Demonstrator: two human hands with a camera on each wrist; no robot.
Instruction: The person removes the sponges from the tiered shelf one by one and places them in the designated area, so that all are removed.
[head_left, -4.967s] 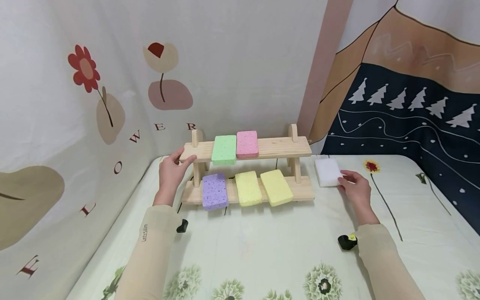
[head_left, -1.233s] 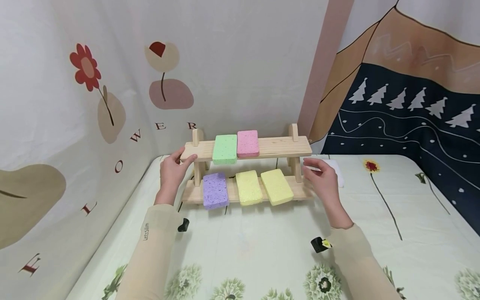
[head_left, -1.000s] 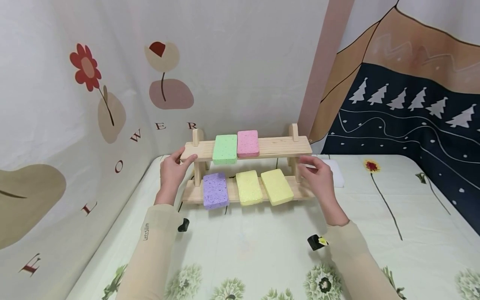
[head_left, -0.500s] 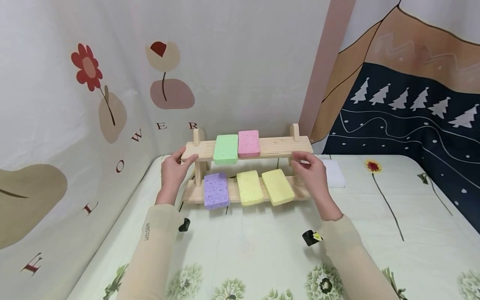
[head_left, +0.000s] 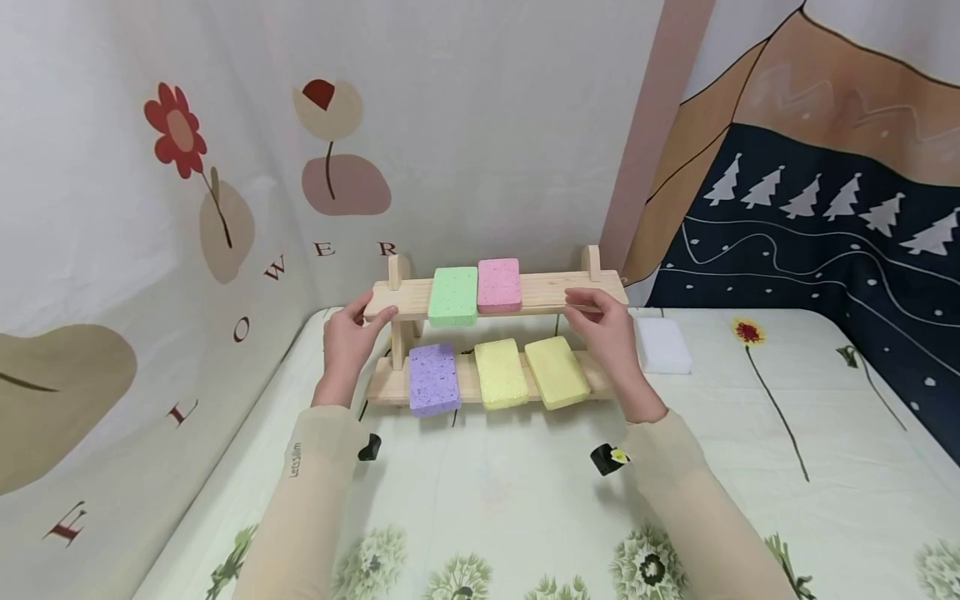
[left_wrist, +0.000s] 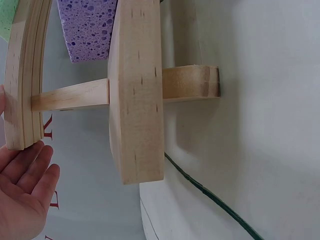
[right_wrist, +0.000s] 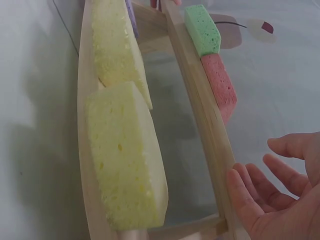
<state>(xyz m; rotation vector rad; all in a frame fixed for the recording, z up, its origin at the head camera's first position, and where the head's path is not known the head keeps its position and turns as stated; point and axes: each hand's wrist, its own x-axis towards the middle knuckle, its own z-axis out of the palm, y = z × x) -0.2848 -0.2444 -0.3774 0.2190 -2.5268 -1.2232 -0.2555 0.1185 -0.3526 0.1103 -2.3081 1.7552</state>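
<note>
A two-tier wooden shelf rack [head_left: 540,292] stands on the table. My left hand [head_left: 348,346] grips the left end of its upper board, thumb at the front edge. My right hand [head_left: 606,337] is at the right part of the upper board with fingers loosely bent, holding nothing; whether its fingertips touch the board is unclear. A green sponge [head_left: 453,297] and a pink sponge [head_left: 498,285] lie side by side on the upper board. A purple sponge [head_left: 434,379] and two yellow sponges [right_wrist: 122,155] lie on the lower board, overhanging its front. A white sponge [head_left: 663,346] lies right of the rack.
The rack stands near a pale patterned curtain [head_left: 487,150] behind it. A dark tree-print cloth [head_left: 810,242] hangs at the right. Printed flowers cover the tablecloth [head_left: 480,492]. A small black wrist device [head_left: 609,458] sits at my right sleeve.
My right hand has left the white sponge and moved left to the upper board's right part. My left hand keeps its grip on the board. The sponges stay where they were.
</note>
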